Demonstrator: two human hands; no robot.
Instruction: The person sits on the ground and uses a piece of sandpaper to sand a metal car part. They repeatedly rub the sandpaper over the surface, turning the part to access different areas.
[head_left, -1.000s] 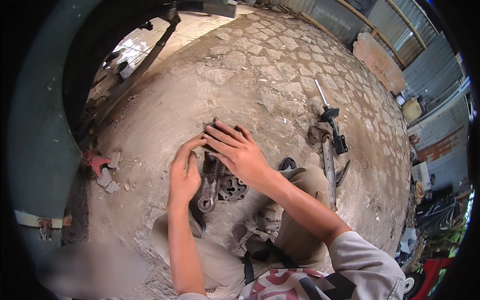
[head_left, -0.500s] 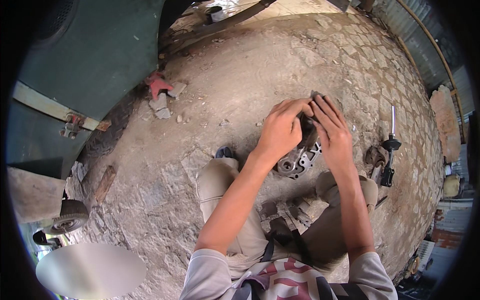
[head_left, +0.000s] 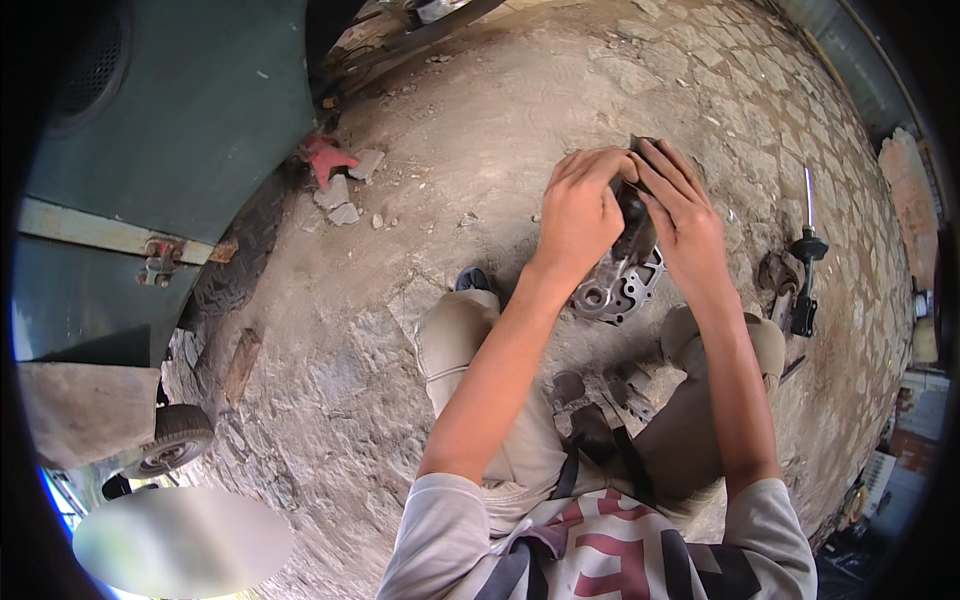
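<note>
Tons of open ground (head_left: 470,170) stretching left of the one casting (head_left: 622,294), one strut (head_left: 808,248) lying right of it. Left hand (head_left: 582,212) is curling over the casting, can't tell its grip; right hand (head_left: 690,222) is pressing fingers together there.

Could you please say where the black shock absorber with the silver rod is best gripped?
Probably grip the black shock absorber around its narrow body, nearer you than its wide collar, from the right: a knobby brown metal part lies close on its left.
</note>
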